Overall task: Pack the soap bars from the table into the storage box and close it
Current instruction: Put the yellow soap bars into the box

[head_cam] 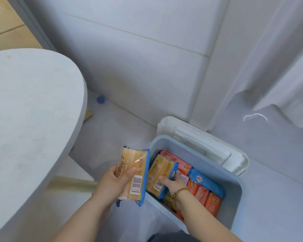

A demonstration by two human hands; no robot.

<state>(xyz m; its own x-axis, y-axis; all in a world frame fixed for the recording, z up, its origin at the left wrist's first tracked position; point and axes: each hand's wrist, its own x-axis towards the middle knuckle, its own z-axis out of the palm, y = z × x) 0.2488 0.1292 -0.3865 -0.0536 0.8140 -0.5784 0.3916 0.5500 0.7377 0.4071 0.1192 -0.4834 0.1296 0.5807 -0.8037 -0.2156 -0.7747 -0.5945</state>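
A light blue storage box (234, 203) stands open on the floor, its white lid (208, 145) leaning up behind it. Inside lie several orange-wrapped soap bars (210, 199) and a blue-wrapped one (205, 182). My left hand (112, 182) holds a pack of yellow soap bars in clear and blue wrap (133, 173) in the air just left of the box. My right hand (173, 184) reaches into the box and grips a second yellow soap pack (159, 173), tilted against the box's left wall.
A round white table (28, 110) fills the left side, its top bare where visible. White wall panels rise behind the box, and a white curtain (278, 75) hangs at the right. A small blue ball (100, 99) lies on the floor by the wall.
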